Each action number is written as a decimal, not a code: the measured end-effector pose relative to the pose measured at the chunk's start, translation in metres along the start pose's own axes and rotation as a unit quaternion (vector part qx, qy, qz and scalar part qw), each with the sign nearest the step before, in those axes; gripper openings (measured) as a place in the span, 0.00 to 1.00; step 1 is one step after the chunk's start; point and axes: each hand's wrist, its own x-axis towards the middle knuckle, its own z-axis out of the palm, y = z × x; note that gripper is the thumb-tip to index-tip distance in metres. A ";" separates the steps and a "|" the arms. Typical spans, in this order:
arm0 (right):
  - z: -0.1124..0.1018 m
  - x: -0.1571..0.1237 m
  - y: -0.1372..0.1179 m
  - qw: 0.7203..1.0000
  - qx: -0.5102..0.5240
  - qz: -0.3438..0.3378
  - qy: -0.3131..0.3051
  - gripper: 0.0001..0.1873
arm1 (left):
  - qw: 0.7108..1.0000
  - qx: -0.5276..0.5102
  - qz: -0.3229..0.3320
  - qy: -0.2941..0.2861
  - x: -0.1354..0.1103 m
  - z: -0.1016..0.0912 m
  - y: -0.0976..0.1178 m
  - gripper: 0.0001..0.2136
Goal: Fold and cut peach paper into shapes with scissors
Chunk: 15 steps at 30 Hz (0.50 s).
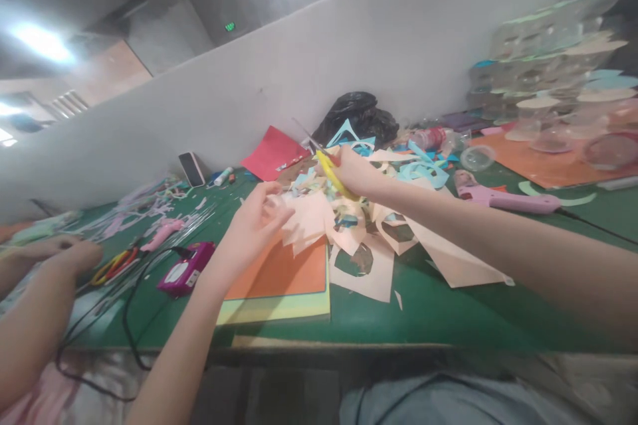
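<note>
My left hand [256, 219] is closed on a piece of pale peach paper [306, 219] and holds it above the green table [438, 312]. My right hand [356, 172] grips yellow-handled scissors [331, 174], whose blades point up and left towards the grey wall. Both hands hover over a heap of cut peach and blue paper scraps [369, 232]. Under my left wrist lies a stack of orange and yellow sheets [282, 285].
A pink glue gun [503, 199] with a black cord lies at right. A magenta device [185, 269] with cables sits left. Another person's arm [34, 305] rests at far left. A phone [191, 169], red paper [273, 151], a black bag [356, 116] and clear plastic domes [553, 80] line the back.
</note>
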 end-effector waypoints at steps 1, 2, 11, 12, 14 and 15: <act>-0.008 -0.002 0.003 1.000 -0.015 -0.005 0.012 0.21 | 1.000 0.001 0.005 -0.004 0.002 0.001 0.001 0.21; -0.016 -0.004 0.005 0.999 -0.021 -0.006 0.024 0.23 | 1.000 0.001 0.008 -0.005 0.005 0.003 0.000 0.21; -0.097 -0.029 0.048 0.987 0.121 -0.019 0.103 0.25 | 0.996 -0.044 0.048 -0.053 0.025 0.011 0.012 0.19; -0.105 -0.027 0.055 0.985 0.120 -0.029 0.119 0.23 | 0.994 -0.059 0.071 -0.064 0.031 0.016 0.022 0.19; -0.118 -0.022 0.070 0.980 0.106 -0.040 0.166 0.21 | 0.986 -0.079 0.126 -0.076 0.046 0.032 0.043 0.19; -0.123 -0.019 0.078 0.977 0.093 -0.036 0.191 0.21 | 0.980 -0.080 0.160 -0.084 0.056 0.042 0.054 0.20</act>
